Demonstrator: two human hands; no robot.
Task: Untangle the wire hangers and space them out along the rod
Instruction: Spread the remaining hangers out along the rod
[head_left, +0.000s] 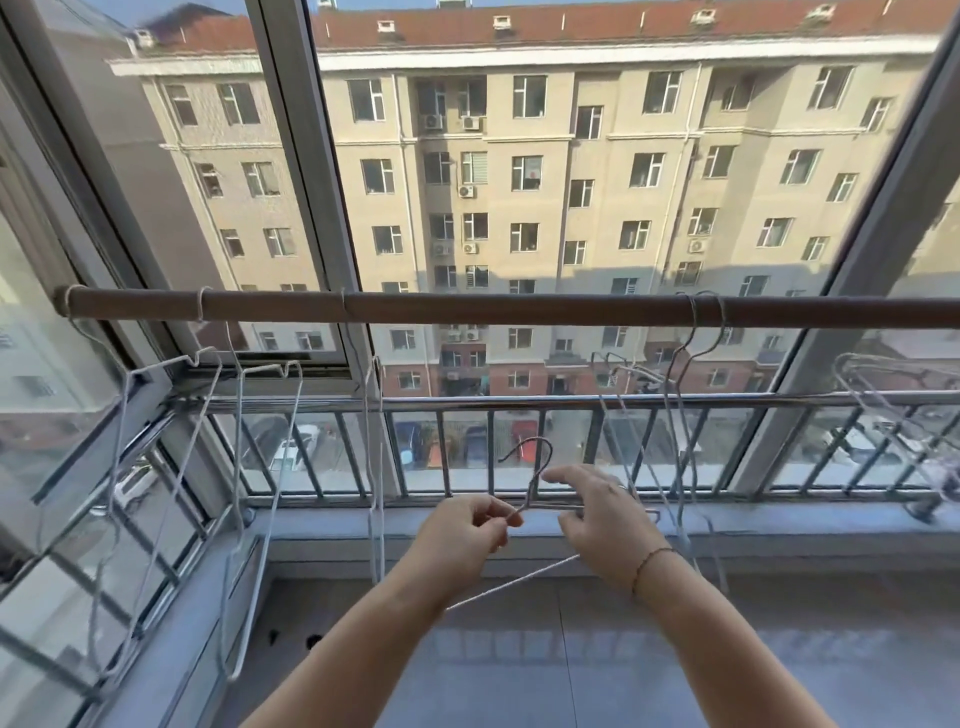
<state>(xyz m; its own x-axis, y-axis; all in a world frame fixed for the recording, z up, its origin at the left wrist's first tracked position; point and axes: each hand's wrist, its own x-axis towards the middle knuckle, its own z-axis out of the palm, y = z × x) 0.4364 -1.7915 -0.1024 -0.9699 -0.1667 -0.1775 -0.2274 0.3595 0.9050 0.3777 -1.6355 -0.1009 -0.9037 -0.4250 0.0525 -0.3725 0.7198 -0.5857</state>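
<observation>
Held white wire hanger (519, 579) is off the brown horizontal rod (467, 307), below it, in front of the metal balcony railing (519, 402), hook pointing up.
Left hand (462, 535): pinching the wire at the neck, just under the hook.
Right hand (608, 525): fingers curled over the hanger's shoulder wire, gripping it; index finger reaches towards the hook.
On the rod: one white hanger (119, 441) at the left end, a second hanger (239, 467) near it, a third hanger (375, 467) further in, all apart. A pair of hangers (675, 415) hooks on side by side towards the right, wires crossing lower down.
Longest bare stretch of rod lies between the third hanger and the pair, right above the hands.
Blurred hanger cluster (883, 395) at the far right edge; can't tell what carries it.
</observation>
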